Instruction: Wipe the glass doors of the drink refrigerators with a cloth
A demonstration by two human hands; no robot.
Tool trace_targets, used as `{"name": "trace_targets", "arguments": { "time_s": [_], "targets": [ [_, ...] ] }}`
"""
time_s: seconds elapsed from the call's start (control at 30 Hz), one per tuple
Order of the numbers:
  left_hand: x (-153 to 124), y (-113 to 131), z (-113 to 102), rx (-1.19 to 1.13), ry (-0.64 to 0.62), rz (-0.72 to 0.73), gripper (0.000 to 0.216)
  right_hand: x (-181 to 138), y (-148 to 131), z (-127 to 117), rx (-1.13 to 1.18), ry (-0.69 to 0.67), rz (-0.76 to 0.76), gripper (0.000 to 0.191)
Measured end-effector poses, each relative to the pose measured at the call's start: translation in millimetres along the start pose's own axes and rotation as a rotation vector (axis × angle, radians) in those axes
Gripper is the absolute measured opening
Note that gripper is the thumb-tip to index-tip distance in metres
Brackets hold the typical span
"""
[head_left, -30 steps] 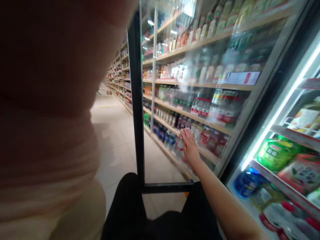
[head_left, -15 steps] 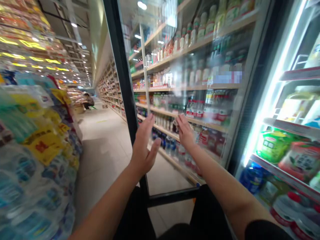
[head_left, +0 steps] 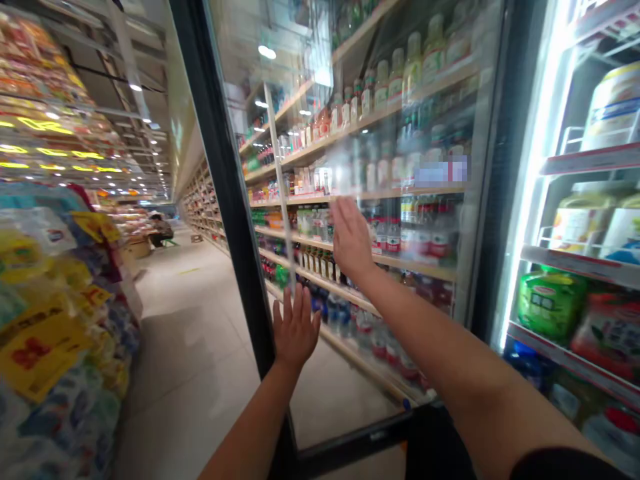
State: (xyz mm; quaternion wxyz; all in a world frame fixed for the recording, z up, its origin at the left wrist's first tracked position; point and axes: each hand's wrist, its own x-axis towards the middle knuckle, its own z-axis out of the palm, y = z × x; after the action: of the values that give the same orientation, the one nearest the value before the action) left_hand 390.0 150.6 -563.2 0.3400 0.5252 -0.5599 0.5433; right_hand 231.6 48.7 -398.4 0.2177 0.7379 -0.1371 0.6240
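Note:
A glass door [head_left: 335, 400] in a black frame [head_left: 225, 167] stands swung open in front of me. On the middle of its pane lies my right hand [head_left: 351, 240], fingers together over a small pale cloth [head_left: 371, 231], mostly hidden beneath the palm. Lower and to the left, my left hand [head_left: 295, 327] has its fingers spread beside the door frame. It seems to rest on the glass and holds nothing. Cloudy streaks blur part of the pane above my right hand.
Shelves of bottles show through the glass. At right is a lit cooler with a green package [head_left: 550, 303] and a white shelf edge [head_left: 575, 263]. Stacked packaged goods with a yellow sign [head_left: 37, 347] stand at left. A person [head_left: 160, 230] sits far down the aisle.
My right hand has moved up and slightly left across the glass with the cloth. My left hand has dropped lower and spread its fingers. The view has shifted slightly.

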Motion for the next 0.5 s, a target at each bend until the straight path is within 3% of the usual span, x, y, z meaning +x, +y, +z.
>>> {"name": "trace_targets", "arguments": {
  "time_s": [0.07, 0.1, 0.13, 0.23, 0.3, 0.33, 0.43, 0.5],
  "targets": [
    [-2.3, -0.7, 1.8, 0.005, 0.004, -0.006, 0.080, 10.8, 7.9, -0.8, 0.023, -0.133, -0.262, 0.064],
    [-3.2, -1.1, 2.0, -0.001, -0.002, -0.011, 0.080, 17.2, 14.6, -2.0, 0.031, -0.160, -0.328, 0.064],
    [-3.9, -1.4, 1.7, -0.011, -0.010, -0.019, 0.080, 24.6, 22.9, -3.8, 0.033, -0.125, -0.301, 0.065],
    [-1.9, 0.6, 0.1, -0.033, -0.013, -0.043, 0.080, 48.3, 46.2, -9.0, 0.022, 0.267, 0.153, 0.062],
    [4.0, 4.0, -1.3, -0.024, 0.014, -0.058, 0.080, 56.0, 47.7, -8.6, 0.047, 0.397, 0.288, 0.060],
    [8.5, 5.9, -2.3, -0.016, 0.034, -0.067, 0.079, 55.3, 42.2, -6.5, 0.071, 0.354, 0.230, 0.059],
    [26.7, 9.6, -6.7, -0.022, 0.105, -0.072, 0.079, 36.6, 8.8, 5.1, 0.157, 0.009, -0.189, 0.059],
    [42.0, 8.6, -11.3, -0.082, 0.167, -0.027, 0.077, 18.3, -15.4, 13.8, 0.191, -0.108, -0.316, 0.053]
  ]
}}
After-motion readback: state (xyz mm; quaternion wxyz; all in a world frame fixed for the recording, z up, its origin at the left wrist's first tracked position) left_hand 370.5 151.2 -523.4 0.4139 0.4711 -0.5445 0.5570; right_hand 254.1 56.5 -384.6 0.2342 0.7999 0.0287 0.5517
